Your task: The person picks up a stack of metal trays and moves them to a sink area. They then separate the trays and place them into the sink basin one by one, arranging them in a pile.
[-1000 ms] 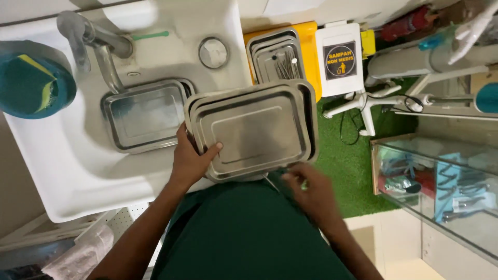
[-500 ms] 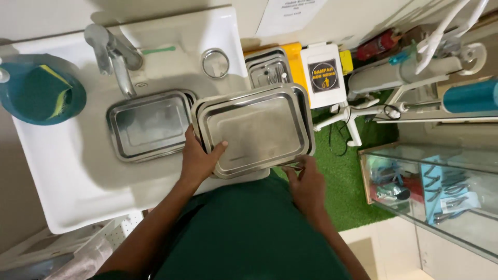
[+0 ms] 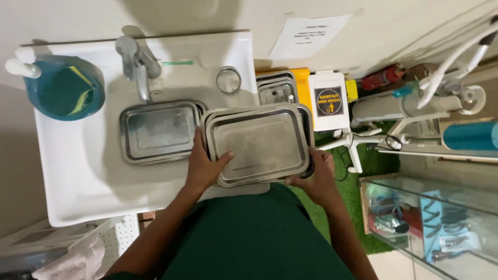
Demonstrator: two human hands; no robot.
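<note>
A stack of shallow steel trays (image 3: pixel 259 142) rests over the right rim of the white sink (image 3: pixel 67 181). My left hand (image 3: pixel 205 166) grips the stack's left edge, thumb on the top tray. On the right edge my right hand (image 3: pixel 316 176) holds the stack from the side and below. Another steel tray (image 3: pixel 158 130) lies in the sink basin under the tap (image 3: pixel 137 67), just left of the stack.
A teal bucket (image 3: pixel 65 91) stands at the sink's back left, and a small metal ring (image 3: pixel 229 80) lies on its back ledge. More trays (image 3: pixel 277 89) sit on a yellow bin behind. A white bin (image 3: pixel 328 101), green mat (image 3: pixel 353 202) and glass cabinet (image 3: pixel 436 223) are at right.
Both hands have shifted grip on the tray stack: the right hand moved from the front edge up to the right edge. The stack stays over the sink's right rim.
</note>
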